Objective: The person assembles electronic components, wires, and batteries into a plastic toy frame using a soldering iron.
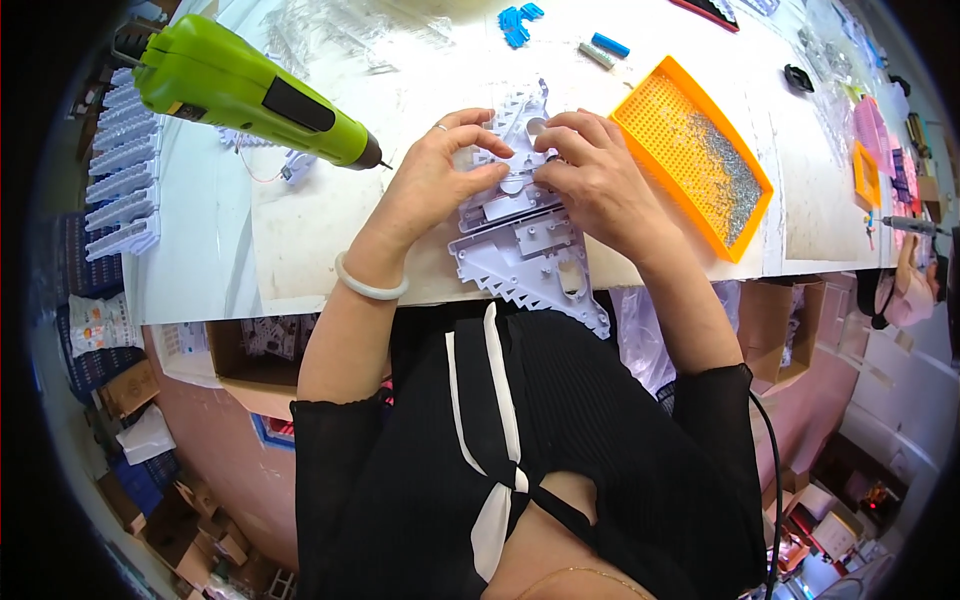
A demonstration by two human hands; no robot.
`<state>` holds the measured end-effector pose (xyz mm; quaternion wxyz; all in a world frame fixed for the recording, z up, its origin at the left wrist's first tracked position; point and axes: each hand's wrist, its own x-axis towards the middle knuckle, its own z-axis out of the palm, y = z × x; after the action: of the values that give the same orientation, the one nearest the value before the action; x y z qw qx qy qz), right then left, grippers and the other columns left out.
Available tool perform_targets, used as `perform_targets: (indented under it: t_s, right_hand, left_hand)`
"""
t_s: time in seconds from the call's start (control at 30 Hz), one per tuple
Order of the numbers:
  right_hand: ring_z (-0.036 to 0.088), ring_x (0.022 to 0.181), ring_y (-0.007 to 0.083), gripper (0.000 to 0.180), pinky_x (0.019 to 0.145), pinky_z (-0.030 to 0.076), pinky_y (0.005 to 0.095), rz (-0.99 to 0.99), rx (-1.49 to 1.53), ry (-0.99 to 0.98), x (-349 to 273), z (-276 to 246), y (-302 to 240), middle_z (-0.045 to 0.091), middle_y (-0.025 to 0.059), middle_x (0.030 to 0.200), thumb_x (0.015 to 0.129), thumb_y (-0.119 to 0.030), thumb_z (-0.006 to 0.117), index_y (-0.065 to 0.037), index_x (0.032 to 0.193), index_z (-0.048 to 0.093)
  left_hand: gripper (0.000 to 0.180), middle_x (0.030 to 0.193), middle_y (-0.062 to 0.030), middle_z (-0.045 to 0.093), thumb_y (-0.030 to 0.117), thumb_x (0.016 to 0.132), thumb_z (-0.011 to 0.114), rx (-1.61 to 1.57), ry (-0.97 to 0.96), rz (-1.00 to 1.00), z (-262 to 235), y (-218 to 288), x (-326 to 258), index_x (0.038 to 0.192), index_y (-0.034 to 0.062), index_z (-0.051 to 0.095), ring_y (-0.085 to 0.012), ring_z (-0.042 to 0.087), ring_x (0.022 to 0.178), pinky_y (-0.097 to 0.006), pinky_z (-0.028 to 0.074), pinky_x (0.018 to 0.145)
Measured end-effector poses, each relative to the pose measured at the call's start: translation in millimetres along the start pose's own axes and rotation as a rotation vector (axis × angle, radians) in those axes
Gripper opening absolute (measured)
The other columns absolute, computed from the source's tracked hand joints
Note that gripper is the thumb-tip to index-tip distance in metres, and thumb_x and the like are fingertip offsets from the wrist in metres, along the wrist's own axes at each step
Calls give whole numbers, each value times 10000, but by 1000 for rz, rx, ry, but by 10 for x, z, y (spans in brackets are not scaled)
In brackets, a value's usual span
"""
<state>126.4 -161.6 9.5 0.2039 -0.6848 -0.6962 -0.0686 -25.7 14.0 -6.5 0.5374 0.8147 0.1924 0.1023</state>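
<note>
A pale lavender plastic shell (500, 205) with toothed edges lies on the table in front of me, its inner side with posts and ribs facing up. My left hand (440, 180) is over its left side, thumb and forefinger curved with a gap between their tips. From the right, my right hand (600, 180) reaches onto the shell with bent fingers closed at a small part; the fingers hide what they grip. A round pale piece (513, 184) sits between the hands. Closer to me, a second toothed shell (530, 255) lies against the first and overhangs the table edge.
A green electric screwdriver (260, 95) hangs at upper left, its tip near my left wrist. An orange perforated tray (640, 120) holds many small screws (735, 170) on the right. Blue pieces (515, 25) lie at the back. Stacked toothed shells (125, 180) stand far left.
</note>
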Motion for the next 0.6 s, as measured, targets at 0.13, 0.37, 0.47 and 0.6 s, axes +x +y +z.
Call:
perform_targets:
  t_s: [0.13,0.37,0.47,0.6]
  right_hand:
    - [556,1178,270,52,990,463,402,105,175,69,-19,80,6,648,69,1114,775,-69,741,-47,818,722]
    - [554,1192,291,115,987,489,390,213,244,83,-2,123,-25,641,93,1186,796,-22,746,-30,907,720]
    - [553,1226,300,226,1020,490,386,291,377,113,-33,0,-47,626,104,1268,826,-10,741,-30,1049,713]
    - [632,1137,246,309,975,518,328,491,516,195,-181,-191,18,651,113,1249,895,-38,724,-22,1201,683]
  left_hand:
    - [185,1442,-137,562,152,817,774,4,-2,0,17,13,19,988,82,776,-297,559,1319,-372,433,1094]
    - [345,1444,-253,518,216,745,822,145,0,156,131,76,-41,1025,58,695,-394,522,1332,-428,431,1094]
    - [321,1453,-253,507,187,743,789,153,76,97,215,68,-66,1011,63,663,-409,493,1350,-456,402,1112]
    - [294,1492,-187,481,137,768,789,160,63,59,202,94,-98,1014,73,640,-343,458,1399,-414,361,1145]
